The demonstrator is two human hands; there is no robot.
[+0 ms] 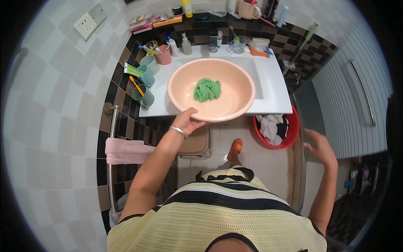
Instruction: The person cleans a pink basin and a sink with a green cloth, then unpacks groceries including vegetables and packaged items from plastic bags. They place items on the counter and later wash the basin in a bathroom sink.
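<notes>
A large peach plastic basin (231, 74) rests on the white washbasin counter (274, 91), over the sink. Crumpled in the basin lies a wet-looking green cloth (207, 90). My left hand (188, 121), with a silver bangle at the wrist, grips the basin's near rim, thumb on top and fingers underneath. Out to the right, away from the basin, my right hand (319, 146) is raised with its fingers apart and holds nothing. Below it to the left, a red tub (294, 126) with white and black clothes (272, 127) stands on the floor.
Cups with toothbrushes (146, 96) and pump bottles (186, 44) line the counter's left and back. A black shelf (204, 19) bears toiletries. A stool (195, 141) stands below the counter's front edge. A pink towel (129, 151) hangs on a rail at left; a metal-framed glass edge (302, 176) is at right.
</notes>
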